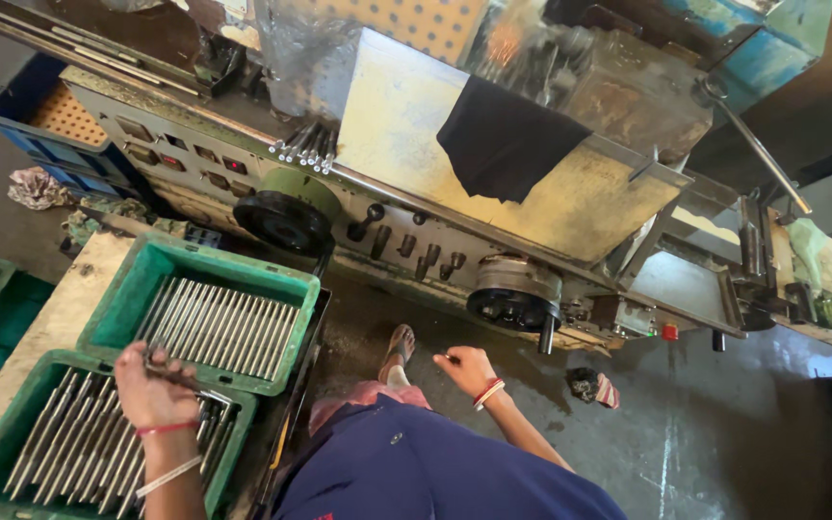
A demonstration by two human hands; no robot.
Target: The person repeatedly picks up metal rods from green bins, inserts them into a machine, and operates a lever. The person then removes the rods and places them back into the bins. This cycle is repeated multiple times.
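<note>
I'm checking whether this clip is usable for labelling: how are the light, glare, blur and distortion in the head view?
Head view: wide-angle, with the machine tilted and bowed; daylight glare on the wet floor at right; plastic sheet at top shiny and smeared; left hand over the green crate of steel rods reasonably sharp; right hand slightly soft; left edge dim.

a worn machine (493, 164) stands on a stained, wet-looking concrete floor (715, 433) in daylight.

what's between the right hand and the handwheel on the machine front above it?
Head view: only bare, stained floor between the right hand and the handwheel. A sandalled foot sits left of that stretch, not in it.
</note>
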